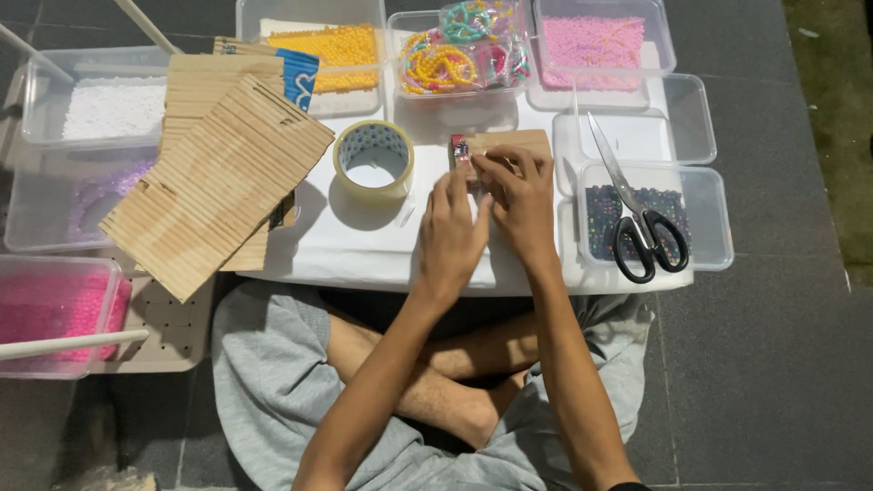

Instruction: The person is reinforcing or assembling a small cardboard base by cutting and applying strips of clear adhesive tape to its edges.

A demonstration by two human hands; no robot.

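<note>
Both hands work at the centre of the white table [364, 255]. The left hand [452, 232] lies flat, fingers together, pressing down on a small wooden strip piece [514, 141]. The right hand [518, 195] sits just beside it at 3 o'clock, fingertips pinched on the same piece near a small beaded section [460, 148] at its left end.

Progress, as judged: only 1 short beaded section shows on the piece, so the work looks early. The tape roll [374, 160] stands at 9 o'clock of the hands, untouched. The scissors [637, 214] rest across a box of dark beads [700, 218] at 3 o'clock. A stack of wooden slat mats [218, 182] lies further toward 9 o'clock. Trays of yellow beads [336, 45], pink beads [596, 41] and finished bracelets [459, 50] line the 12 o'clock edge.
</note>
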